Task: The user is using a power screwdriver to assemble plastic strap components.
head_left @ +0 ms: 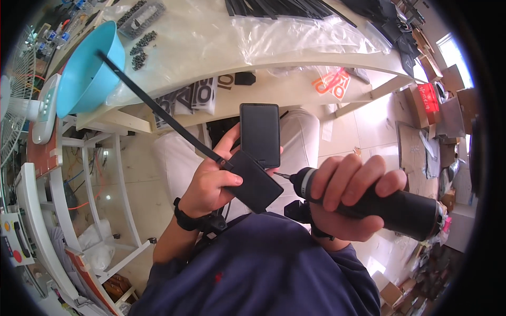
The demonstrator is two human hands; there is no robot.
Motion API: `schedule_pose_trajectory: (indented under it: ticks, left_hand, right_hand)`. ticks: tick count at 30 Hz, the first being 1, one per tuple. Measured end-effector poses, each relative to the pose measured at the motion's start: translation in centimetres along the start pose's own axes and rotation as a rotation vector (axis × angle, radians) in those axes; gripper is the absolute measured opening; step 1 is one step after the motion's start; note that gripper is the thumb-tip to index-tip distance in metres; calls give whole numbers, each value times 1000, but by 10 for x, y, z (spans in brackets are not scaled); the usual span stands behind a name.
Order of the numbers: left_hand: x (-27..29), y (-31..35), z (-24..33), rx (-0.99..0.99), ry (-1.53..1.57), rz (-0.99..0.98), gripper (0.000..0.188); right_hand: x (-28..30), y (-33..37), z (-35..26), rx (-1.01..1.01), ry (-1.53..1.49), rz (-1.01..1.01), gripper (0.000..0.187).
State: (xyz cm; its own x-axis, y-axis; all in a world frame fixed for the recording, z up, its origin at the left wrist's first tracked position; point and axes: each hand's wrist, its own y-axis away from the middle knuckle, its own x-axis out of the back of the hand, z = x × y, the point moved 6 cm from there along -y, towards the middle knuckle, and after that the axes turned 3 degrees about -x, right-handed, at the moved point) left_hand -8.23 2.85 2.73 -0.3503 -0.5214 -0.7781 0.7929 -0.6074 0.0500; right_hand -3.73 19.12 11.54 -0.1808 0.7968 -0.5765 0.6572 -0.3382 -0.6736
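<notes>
My left hand [206, 185] grips a black leather-like case in two flat parts over my lap. Its upper panel [259, 134] stands upright with stitched edges. The lower panel [254, 181] is tilted and overlaps the upper one's bottom corner. A long black strap [153, 108] is joined to the lower panel by a small metal fastener and stretches up to the left, its end over a blue basin [92, 73]. My right hand [350, 192] is wrapped round a black electric screwdriver [408, 210]. The bit points left, close to the panels' right side; whether it touches them I cannot tell.
Ahead, a plastic-covered table [195, 39] carries small dark screws [141, 50] in piles and black strips [290, 8]. Printed bags [203, 95] lie on the lower shelf. A fan [21, 100] and white metal frame [124, 189] stand left; cardboard boxes [421, 100] crowd the right.
</notes>
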Motion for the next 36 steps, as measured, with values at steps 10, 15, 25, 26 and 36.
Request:
schedule_pose_trajectory:
  ticks: [10,15,25,26,36]
  left_hand:
    - [9,18,1,-81,49,3,108]
    - [16,19,0,-103,58,-61,112]
    - [8,28,1,-147,-95,23,112]
    - [7,29,2,-167,-138,17,111]
    - [-2,32,4,-228,-164,22,106]
  right_hand:
    - [-21,14,31,47,41,-52,41]
    - [-24,20,34,79,-39,-100,45]
    - [-27,23,26,109,104,-226,43]
    - [-29,25,24,113,92,-250,45]
    - [-37,25,20,206,169,-310,43]
